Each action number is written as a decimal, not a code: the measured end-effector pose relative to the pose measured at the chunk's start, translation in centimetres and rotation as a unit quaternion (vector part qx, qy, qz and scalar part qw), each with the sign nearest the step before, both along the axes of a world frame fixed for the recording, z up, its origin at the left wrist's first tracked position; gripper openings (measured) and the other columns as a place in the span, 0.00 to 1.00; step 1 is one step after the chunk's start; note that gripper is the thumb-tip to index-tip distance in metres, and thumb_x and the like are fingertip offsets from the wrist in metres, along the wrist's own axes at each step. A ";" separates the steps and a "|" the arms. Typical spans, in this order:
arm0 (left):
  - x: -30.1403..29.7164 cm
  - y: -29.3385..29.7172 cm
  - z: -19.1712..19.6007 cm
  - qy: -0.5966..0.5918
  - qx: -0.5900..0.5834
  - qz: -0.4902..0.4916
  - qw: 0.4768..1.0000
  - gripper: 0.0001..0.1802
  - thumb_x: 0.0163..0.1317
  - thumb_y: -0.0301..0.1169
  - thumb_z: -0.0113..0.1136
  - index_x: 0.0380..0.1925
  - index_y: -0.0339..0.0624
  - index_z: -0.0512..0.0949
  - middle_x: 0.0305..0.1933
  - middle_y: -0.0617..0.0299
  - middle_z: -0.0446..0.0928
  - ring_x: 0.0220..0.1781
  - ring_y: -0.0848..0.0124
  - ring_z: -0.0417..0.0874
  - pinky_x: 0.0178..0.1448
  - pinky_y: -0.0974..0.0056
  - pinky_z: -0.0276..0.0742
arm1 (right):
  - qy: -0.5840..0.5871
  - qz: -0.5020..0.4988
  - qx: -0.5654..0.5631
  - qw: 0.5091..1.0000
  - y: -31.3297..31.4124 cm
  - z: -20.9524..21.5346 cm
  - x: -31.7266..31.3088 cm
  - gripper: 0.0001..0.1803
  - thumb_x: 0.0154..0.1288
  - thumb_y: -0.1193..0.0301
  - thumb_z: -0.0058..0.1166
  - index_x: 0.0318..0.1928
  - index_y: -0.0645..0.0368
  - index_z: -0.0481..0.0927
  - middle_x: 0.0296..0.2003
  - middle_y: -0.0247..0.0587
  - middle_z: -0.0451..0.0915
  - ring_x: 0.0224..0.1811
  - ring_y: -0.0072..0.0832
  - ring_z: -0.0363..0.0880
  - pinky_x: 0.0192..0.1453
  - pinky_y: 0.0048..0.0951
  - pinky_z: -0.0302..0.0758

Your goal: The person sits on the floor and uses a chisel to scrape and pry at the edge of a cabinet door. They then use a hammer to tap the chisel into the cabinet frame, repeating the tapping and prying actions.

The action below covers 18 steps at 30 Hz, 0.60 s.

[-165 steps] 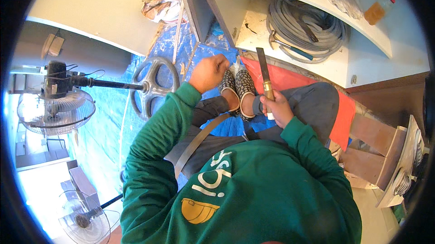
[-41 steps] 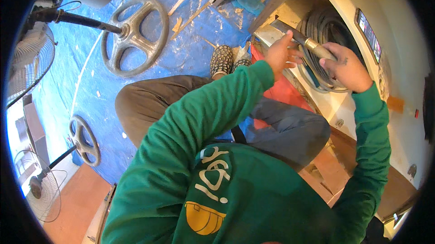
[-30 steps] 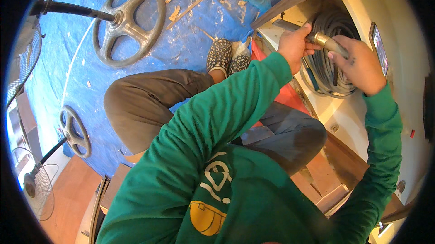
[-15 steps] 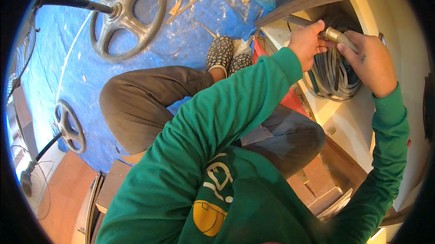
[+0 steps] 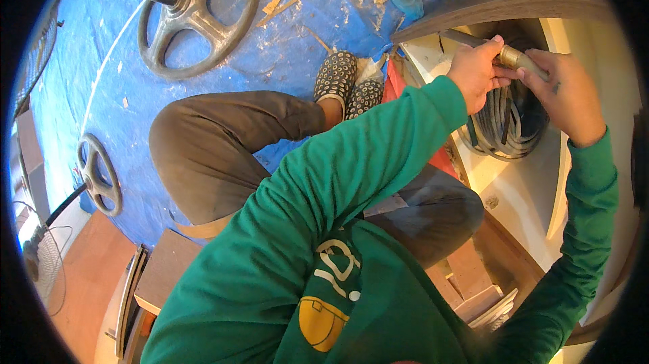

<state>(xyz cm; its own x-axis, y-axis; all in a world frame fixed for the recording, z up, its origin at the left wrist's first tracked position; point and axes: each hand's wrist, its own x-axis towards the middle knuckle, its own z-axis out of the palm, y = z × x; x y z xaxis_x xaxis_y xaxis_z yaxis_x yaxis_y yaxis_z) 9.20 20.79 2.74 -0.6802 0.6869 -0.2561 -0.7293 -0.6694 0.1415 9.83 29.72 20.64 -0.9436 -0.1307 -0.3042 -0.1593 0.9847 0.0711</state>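
At the upper right, a brass fitting (image 5: 512, 58) joins a dark hose (image 5: 463, 37) to a grey hose end (image 5: 531, 65). My left hand (image 5: 475, 75) is closed around the dark hose just left of the fitting, with the thumb laid along it. My right hand (image 5: 570, 93) pinches the grey end on the other side between thumb and fingers. Below both hands, a coil of grey and dark hose (image 5: 524, 139) lies inside an open white compartment (image 5: 524, 191). My left palm and the fingers underneath are partly hidden.
A curved wooden edge (image 5: 500, 7) arches above the compartment. Blue sheeting (image 5: 291, 33) with wood scraps covers the floor at left. Two spoked handwheels (image 5: 196, 16) on shafts stand there. Wood pieces (image 5: 466, 276) lie beside my bent leg; a wooden box (image 5: 169, 266) sits lower left.
The whole view has shifted slightly, with my hands and the fitting now a little farther right in it. Both hands keep their grip on the hose.
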 end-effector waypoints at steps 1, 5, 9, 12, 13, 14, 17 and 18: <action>-0.2 0.1 -0.2 0.002 0.009 0.004 1.000 0.16 0.78 0.44 0.49 0.46 0.43 0.77 0.45 0.60 0.83 0.45 0.66 0.86 0.50 0.60 0.76 | -0.014 -0.005 -0.008 1.000 -0.8 0.3 -0.3 0.18 0.63 0.64 0.65 0.46 0.67 0.85 0.30 0.56 0.83 0.30 0.45 0.82 0.37 0.41 0.77; -0.3 0.1 -0.4 0.003 0.025 0.013 1.000 0.16 0.79 0.43 0.47 0.46 0.42 0.77 0.44 0.59 0.83 0.45 0.65 0.86 0.52 0.58 0.76 | -0.009 0.000 -0.022 1.000 -0.7 0.3 -0.6 0.18 0.64 0.65 0.64 0.45 0.69 0.85 0.31 0.55 0.84 0.30 0.44 0.82 0.37 0.40 0.77; -0.5 0.3 -0.5 -0.004 0.024 0.017 1.000 0.16 0.79 0.42 0.47 0.45 0.42 0.77 0.44 0.58 0.82 0.46 0.64 0.85 0.55 0.57 0.77 | -0.006 0.013 -0.005 1.000 -0.7 0.3 -0.9 0.19 0.63 0.64 0.64 0.45 0.68 0.85 0.33 0.55 0.85 0.35 0.46 0.83 0.40 0.41 0.78; -0.6 0.1 -0.4 -0.004 0.028 0.019 0.999 0.16 0.79 0.42 0.48 0.45 0.41 0.77 0.45 0.58 0.82 0.46 0.63 0.84 0.55 0.57 0.77 | -0.002 0.041 0.010 0.999 0.1 -0.1 -1.4 0.19 0.63 0.62 0.64 0.44 0.67 0.86 0.35 0.56 0.85 0.38 0.46 0.84 0.43 0.42 0.78; -0.6 0.1 -0.4 -0.002 0.031 0.021 0.999 0.16 0.79 0.42 0.48 0.45 0.41 0.77 0.45 0.58 0.82 0.46 0.63 0.84 0.55 0.57 0.77 | 0.003 0.040 0.020 0.999 0.0 0.1 -1.4 0.19 0.63 0.62 0.64 0.44 0.66 0.86 0.36 0.56 0.85 0.40 0.47 0.84 0.44 0.42 0.78; -0.7 0.2 -0.5 0.000 0.035 0.022 0.999 0.16 0.79 0.42 0.48 0.45 0.41 0.77 0.45 0.58 0.82 0.46 0.63 0.84 0.55 0.56 0.77 | 0.007 0.035 0.024 0.999 -0.2 0.2 -1.3 0.19 0.63 0.62 0.64 0.44 0.66 0.86 0.37 0.55 0.85 0.40 0.47 0.84 0.45 0.42 0.79; -0.9 0.4 -1.2 -0.005 0.049 0.022 0.999 0.16 0.79 0.42 0.47 0.45 0.41 0.76 0.45 0.57 0.82 0.45 0.64 0.83 0.54 0.56 0.77 | 0.020 0.020 0.012 1.000 -1.3 0.3 -1.1 0.18 0.62 0.61 0.64 0.43 0.64 0.87 0.37 0.55 0.85 0.41 0.48 0.84 0.45 0.42 0.79; -0.9 0.4 -1.2 -0.010 0.045 0.022 0.999 0.16 0.79 0.42 0.47 0.45 0.41 0.76 0.45 0.57 0.82 0.45 0.64 0.83 0.55 0.56 0.77 | 0.005 0.010 0.016 1.000 -1.3 0.2 -1.3 0.18 0.62 0.61 0.64 0.43 0.64 0.87 0.37 0.55 0.85 0.41 0.49 0.84 0.45 0.43 0.79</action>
<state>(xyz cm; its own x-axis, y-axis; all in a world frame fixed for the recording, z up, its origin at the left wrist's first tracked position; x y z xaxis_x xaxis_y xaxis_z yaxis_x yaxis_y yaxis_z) 8.27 21.19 1.52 -0.7059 0.6770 -0.2083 -0.7007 -0.7105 0.0653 8.49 28.43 20.85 -0.9441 -0.1391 -0.2988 -0.1774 0.9785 0.1052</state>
